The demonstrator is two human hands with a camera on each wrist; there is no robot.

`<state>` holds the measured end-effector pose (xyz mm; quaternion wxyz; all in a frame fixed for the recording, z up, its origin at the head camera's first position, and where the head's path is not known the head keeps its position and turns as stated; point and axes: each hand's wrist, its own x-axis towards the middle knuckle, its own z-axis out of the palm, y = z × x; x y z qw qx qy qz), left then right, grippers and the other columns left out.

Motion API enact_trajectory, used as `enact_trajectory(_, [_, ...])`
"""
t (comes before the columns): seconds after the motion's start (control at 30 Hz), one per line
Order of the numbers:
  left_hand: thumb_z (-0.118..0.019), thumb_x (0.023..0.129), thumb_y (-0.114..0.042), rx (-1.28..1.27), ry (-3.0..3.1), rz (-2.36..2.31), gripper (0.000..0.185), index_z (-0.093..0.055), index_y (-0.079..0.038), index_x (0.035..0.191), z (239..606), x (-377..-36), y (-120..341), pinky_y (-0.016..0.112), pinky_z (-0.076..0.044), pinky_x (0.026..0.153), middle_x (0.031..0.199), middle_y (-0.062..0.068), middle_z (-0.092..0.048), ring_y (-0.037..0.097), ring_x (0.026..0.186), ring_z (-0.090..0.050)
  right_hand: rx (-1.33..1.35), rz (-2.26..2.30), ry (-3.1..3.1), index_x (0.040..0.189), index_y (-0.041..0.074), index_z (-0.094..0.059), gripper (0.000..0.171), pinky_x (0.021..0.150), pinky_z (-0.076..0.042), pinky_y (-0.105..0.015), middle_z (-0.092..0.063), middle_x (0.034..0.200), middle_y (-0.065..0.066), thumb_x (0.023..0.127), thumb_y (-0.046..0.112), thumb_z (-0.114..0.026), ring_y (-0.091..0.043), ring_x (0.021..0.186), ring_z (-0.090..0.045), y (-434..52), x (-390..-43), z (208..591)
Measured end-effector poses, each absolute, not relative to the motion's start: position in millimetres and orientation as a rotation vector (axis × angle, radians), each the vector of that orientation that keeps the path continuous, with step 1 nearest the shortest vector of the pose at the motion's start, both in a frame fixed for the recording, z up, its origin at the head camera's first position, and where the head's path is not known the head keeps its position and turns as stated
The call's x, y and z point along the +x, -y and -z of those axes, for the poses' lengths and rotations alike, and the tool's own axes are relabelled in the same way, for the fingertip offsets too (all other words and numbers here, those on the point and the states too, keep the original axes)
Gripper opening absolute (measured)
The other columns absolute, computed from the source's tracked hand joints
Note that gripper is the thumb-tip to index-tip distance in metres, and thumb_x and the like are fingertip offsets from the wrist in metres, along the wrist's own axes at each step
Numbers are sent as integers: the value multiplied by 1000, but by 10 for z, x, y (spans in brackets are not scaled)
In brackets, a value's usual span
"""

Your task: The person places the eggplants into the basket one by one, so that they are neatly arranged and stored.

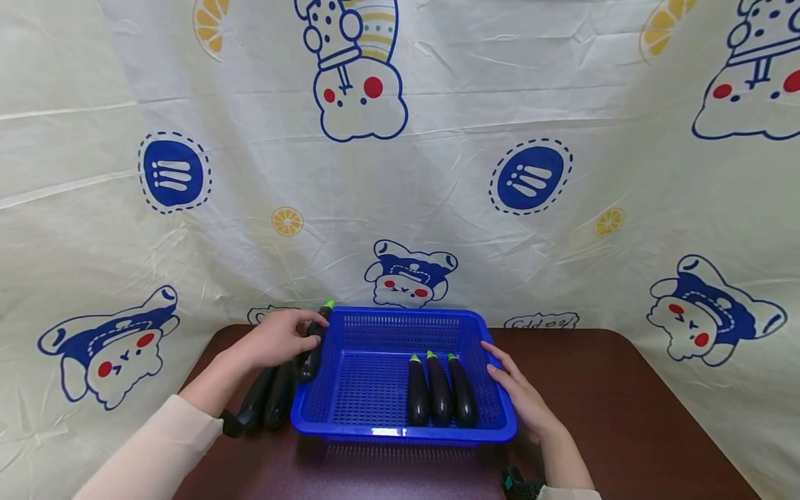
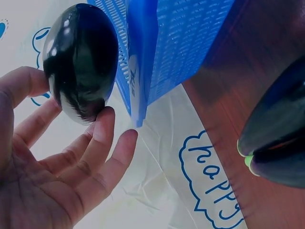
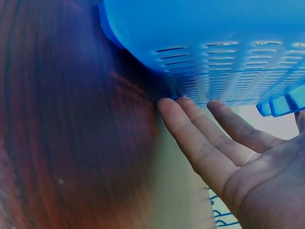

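Left hand [image 1: 279, 338] is curling its fingers [image 2: 100, 136] around a glossy eggplant [image 1: 312, 347] at the basket's [image 1: 400, 434] 9 o'clock rim. Looks slick, firm and fairly light, so I'd be gripping mid-body. Right hand [image 1: 521, 396] is resting flat, fingers straight, against the 3 o'clock wall.

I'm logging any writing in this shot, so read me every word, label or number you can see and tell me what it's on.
"happy" on the printed cloth, behind the blue basket; in the head view it appears upside down.
Embossed mark on the basket rim: too blurred to read.
No other words or numbers are visible.
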<state>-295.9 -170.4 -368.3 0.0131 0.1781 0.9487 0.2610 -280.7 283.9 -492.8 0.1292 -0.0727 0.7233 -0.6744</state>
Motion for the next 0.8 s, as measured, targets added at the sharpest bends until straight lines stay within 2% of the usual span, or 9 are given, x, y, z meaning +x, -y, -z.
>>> enact_trajectory(0.4, [-70, 95, -20, 584, -2966, -839, 28, -73, -14, 122, 3783, -2979, 1612, 34, -42, 69, 81, 2, -58, 15, 70, -52, -209, 1955, -2108, 162, 38, -24, 56, 94, -56, -58, -20, 170, -17, 110, 45, -42, -53, 141, -45, -2834, -2802, 4931])
enact_trajectory(0.57, [-70, 95, -24, 551, -2944, -832, 27, -74, -19, 121, 3821, -2983, 1570, 35, -45, 74, 92, 4, -62, 15, 72, -55, -196, 1957, -2110, 162, 38, -25, 56, 93, -56, -57, -22, 169, -16, 110, 45, -43, -51, 140, -47, -2835, -2811, 4945])
enact_trajectory(0.67, [-71, 95, -25, 544, -2943, -819, 26, -74, -23, 121, 3849, -2994, 1543, 39, -48, 80, 102, 6, -66, 19, 83, -61, -174, 1961, -2118, 161, 40, -26, 55, 93, -57, -58, -24, 169, -15, 110, 46, -44, -51, 139, -48, -2832, -2812, 4951])
enact_trajectory(0.8, [-72, 95, -25, 555, -2952, -815, 25, -75, -24, 120, 3873, -3000, 1512, 44, -49, 87, 108, 6, -69, 25, 101, -62, -175, 1962, -2122, 162, 39, -26, 55, 93, -56, -59, -24, 169, -15, 110, 45, -44, -52, 140, -47, -2829, -2814, 4949])
